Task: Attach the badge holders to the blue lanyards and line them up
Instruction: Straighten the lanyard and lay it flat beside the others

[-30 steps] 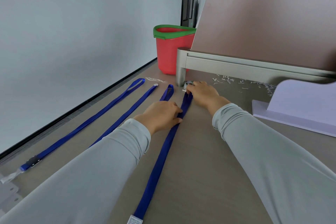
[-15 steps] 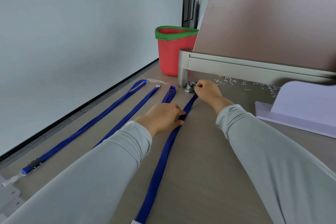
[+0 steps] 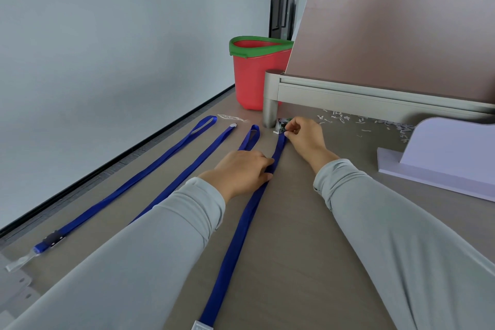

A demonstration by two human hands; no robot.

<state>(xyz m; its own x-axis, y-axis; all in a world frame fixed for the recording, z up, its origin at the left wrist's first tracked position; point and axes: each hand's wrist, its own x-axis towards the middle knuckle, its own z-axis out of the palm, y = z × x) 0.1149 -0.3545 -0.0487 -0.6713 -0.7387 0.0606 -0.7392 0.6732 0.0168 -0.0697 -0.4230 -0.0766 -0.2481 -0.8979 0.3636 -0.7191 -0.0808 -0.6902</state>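
Four blue lanyards lie side by side on the brown table [image 3: 308, 249], all running away from the person. The first lanyard [image 3: 128, 193] is far to the left. At its near end it has a black clip [image 3: 55, 238] and a clear strip [image 3: 21, 262]. The second lanyard [image 3: 203, 153] is next to it, and the left sleeve [image 3: 150, 254] hides part of it. Only the far loop of the third lanyard [image 3: 250, 138] shows past the left hand [image 3: 241, 171].

The fourth lanyard [image 3: 241, 233] is the one on the right, and both hands hold it. The left hand pinches it partway along, with the thumb below and the fingers on top. The right hand [image 3: 305, 136] has its fingers curled and pinches the far end of the same lanyard, just beside the grey post [image 3: 270, 99] of the desk wall [image 3: 388, 35]. A small dark thing [image 3: 282, 124] lies by the post, touching the fingertips; it is too small to say what it is. A clear tag [image 3: 201, 326] sits at the near end of this lanyard, at the bottom edge of the view.

Some loose badge holders [image 3: 13, 286] lie at the table's near left corner. A red bucket [image 3: 251, 80] with a green rim stands behind the post. Bits of white paper [image 3: 337, 118] are scattered under the desk wall. A pale purple stand [image 3: 450, 153] sits on the right.
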